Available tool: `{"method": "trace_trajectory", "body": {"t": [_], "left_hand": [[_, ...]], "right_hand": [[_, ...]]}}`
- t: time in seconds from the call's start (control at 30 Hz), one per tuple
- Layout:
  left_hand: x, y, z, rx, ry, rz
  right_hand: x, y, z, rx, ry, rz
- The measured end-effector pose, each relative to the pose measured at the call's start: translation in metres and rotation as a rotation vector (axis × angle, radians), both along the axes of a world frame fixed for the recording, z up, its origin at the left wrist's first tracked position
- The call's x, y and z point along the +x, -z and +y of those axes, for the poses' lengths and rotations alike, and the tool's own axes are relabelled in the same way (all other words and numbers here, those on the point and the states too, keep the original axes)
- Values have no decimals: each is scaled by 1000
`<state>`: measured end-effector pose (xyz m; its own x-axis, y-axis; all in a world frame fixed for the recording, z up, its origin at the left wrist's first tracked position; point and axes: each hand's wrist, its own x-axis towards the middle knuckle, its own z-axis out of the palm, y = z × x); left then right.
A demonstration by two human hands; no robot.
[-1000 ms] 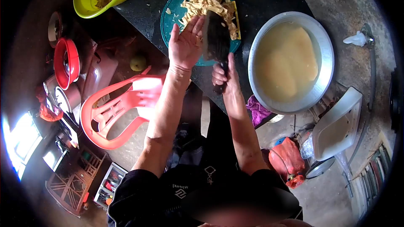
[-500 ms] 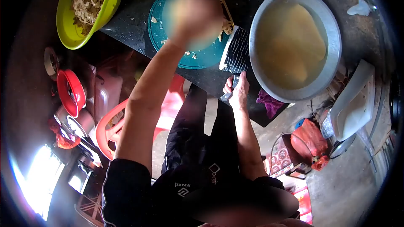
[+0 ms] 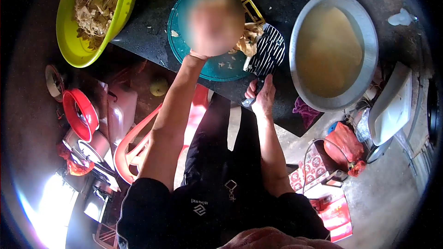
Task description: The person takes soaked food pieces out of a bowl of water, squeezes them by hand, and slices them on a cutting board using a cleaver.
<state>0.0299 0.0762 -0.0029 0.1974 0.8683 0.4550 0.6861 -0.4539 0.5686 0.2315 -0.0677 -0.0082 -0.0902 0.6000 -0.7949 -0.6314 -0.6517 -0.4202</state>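
Note:
My right hand point(image 3: 262, 96) is wrapped round the handle of a cleaver with a broad, white-streaked dark blade point(image 3: 267, 48). The blade is at the right edge of a round teal cutting board point(image 3: 220, 68), touching or close beside a heap of pale yellowish cut pieces point(image 3: 249, 39). My left hand point(image 3: 210, 30) is over the board, to the left of those pieces. A blur covers its fingers, so what it holds or presses is hidden. Small scraps lie on the board, and a yellow frame-like handle point(image 3: 252, 7) shows at its upper right.
A lime-green bowl point(image 3: 124, 11) of shredded pale pieces is at the upper left. On the right stands a metal basin point(image 3: 374, 55) with cloudy water and large pale pieces. A purple cloth point(image 3: 306, 112) hangs by the dark table's edge; a red plastic chair point(image 3: 124, 152) is below.
The camera view has shifted slightly. The cleaver's blade has tilted flatter beside the board, and more of the pale cut pieces show next to it. My left hand stays over the board.

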Motion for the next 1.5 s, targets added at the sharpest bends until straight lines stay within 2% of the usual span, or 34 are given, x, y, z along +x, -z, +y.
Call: {"method": "trace_trajectory", "body": {"t": [0.1, 0.2, 0.3, 0.33, 0.4, 0.43, 0.47, 0.53, 0.57, 0.67, 0.77, 0.87, 0.97, 1.07, 1.1, 1.23, 1.27, 1.3, 1.33, 1.37, 1.4, 1.47, 1.5], "left_hand": [[-1, 13, 5, 5, -4, -175], [-13, 26, 8, 64, -74, 7], [-11, 35, 11, -8, -50, -132], [-13, 44, 11, -30, -33, -155], [-22, 69, 5, -42, -47, -77], [-26, 83, 4, -64, -67, 2], [-25, 96, 2, -135, -56, -119], [-24, 117, -2, -260, -49, -374], [-27, 124, -3, -213, -88, -66], [-33, 140, 0, -153, -70, 203], [-31, 82, -7, 37, 35, 219], [-18, 6, -12, -352, -234, -402], [-10, -6, -19, -286, -278, -554], [-19, -47, -12, -166, -294, -676], [-29, -67, -5, -108, -308, -689], [-100, -138, 28, 119, -417, -740], [-125, -154, 34, 139, -464, -756], [-147, -172, 39, 104, -456, -965], [-173, -174, 43, 107, -527, -994], [-202, -170, 45, 67, -640, -942], [-233, -147, 42, -134, -739, -554], [-294, -101, 36, -396, -828, 403], [-314, -52, 31, -403, -1085, -30]], "right_hand": [[-11, -2, -23, -47, 68, -89], [-14, 6, -43, -95, 82, -86], [-24, 1, -27, -1, -4, -115], [-32, -4, -15, -85, 4, -98], [-46, 12, -9, 8, -28, -74], [-59, -4, 8, 98, -48, -95], [-65, -6, 15, 16, -30, -132], [-81, -6, 30, 140, -77, -113], [-91, -9, 38, 175, -90, -173], [-106, -5, 61, 129, -118, -113], [-108, 3, 65, 93, -218, -119], [-102, -18, 72, 36, -298, -163], [-89, -34, 65, 163, -327, -138], [-97, -82, 80, 193, -356, -213], [-108, -106, 92, 182, -378, -279], [-167, -174, 136, 553, -602, -213], [-191, -192, 149, 521, -639, -191], [-217, -199, 163, 539, -677, -150], [-246, -206, 176, 596, -700, -192], [-276, -201, 190, 643, -723, -198], [-300, -186, 205, 786, -830, -360], [-345, -118, 237, 1453, -545, -1040], [-350, -133, 236, 1120, -694, -884]]}}
